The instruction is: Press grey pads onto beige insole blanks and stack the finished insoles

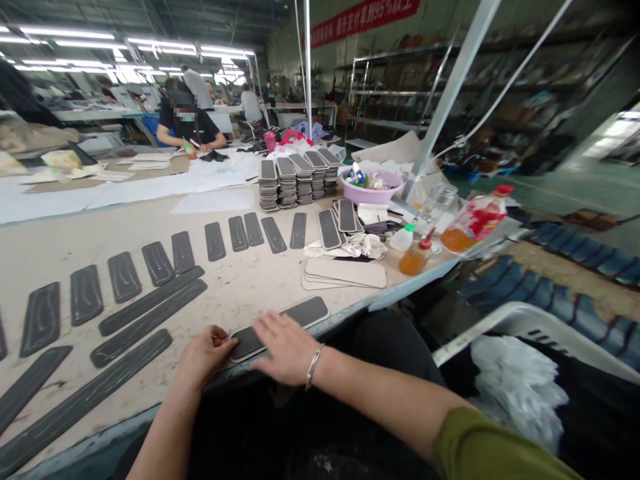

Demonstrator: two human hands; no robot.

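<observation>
A long dark grey panel with rounded ends and a pale border (311, 311) lies along the table's front edge. My right hand (283, 343) rests flat across its middle, fingers stretched out, with a bracelet at the wrist. At the panel's left end, my left hand (206, 352) pinches the edge between thumb and curled fingers. Just behind the panel is a small stack of beige rounded pieces (345, 273). Several loose dark strips (150, 323) with shiny streaks lie to the left of my hands.
Neat piles of bordered panels (299, 180) stand at the back, beside a purple basin (373, 190). On the right are a bottle of amber liquid (416, 257), a green-capped bottle (403, 237) and a large red-labelled jug (475, 220). A white crate (493, 320) stands beside me.
</observation>
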